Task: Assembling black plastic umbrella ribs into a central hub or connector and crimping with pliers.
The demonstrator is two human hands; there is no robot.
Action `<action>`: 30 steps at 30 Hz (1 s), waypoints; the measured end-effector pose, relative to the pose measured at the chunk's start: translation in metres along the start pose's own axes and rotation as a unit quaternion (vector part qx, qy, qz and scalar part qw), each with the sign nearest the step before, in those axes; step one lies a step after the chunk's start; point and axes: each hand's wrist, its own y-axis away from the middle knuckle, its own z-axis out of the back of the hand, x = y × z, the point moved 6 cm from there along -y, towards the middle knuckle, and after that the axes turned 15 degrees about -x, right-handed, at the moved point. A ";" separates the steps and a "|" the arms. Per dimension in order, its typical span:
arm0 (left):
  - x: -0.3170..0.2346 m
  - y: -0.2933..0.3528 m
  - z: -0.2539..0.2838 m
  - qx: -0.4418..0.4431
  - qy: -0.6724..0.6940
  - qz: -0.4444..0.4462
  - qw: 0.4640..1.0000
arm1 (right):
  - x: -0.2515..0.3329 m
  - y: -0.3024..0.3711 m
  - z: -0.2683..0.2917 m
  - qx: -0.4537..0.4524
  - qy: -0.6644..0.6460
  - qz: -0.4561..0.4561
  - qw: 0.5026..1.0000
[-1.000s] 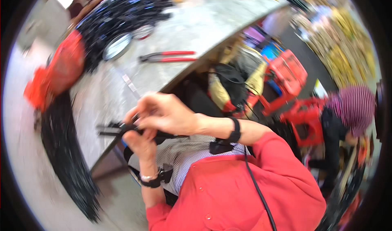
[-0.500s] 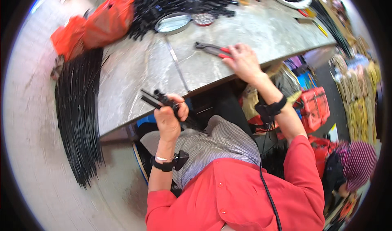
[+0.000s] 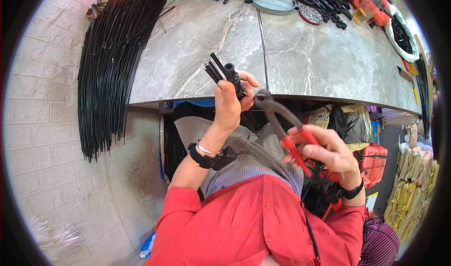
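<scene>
My left hand [image 3: 230,99] is closed round a black tubular part [image 3: 230,72] and several thin black rods [image 3: 215,67], over my lap at the table's front edge. The lower ends of the rods hang below the fist. In my right hand [image 3: 329,148] is a pair of pincers [image 3: 277,108] with red handles and dark metal jaws. Its handles are spread apart, and its head points toward my left hand, a little right of the black part. Whether the jaws touch anything I cannot tell.
A grey marbled table [image 3: 188,45] spans the front. Long black rods [image 3: 110,73] hang over its left edge. At the back lie a pile of black parts [image 3: 329,3], a round tray of pale sticks [image 3: 273,2], a red dish of small pieces [image 3: 311,15] and a white sack [image 3: 403,35].
My right hand has lifted the pincers off the table and brought them down beside my left hand. My left hand still holds the black parts. The head view has shifted.
</scene>
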 end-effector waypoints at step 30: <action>-0.009 0.027 -0.003 0.050 -0.129 -0.038 0.990 | -0.018 0.027 -0.024 0.074 -0.069 -0.094 0.990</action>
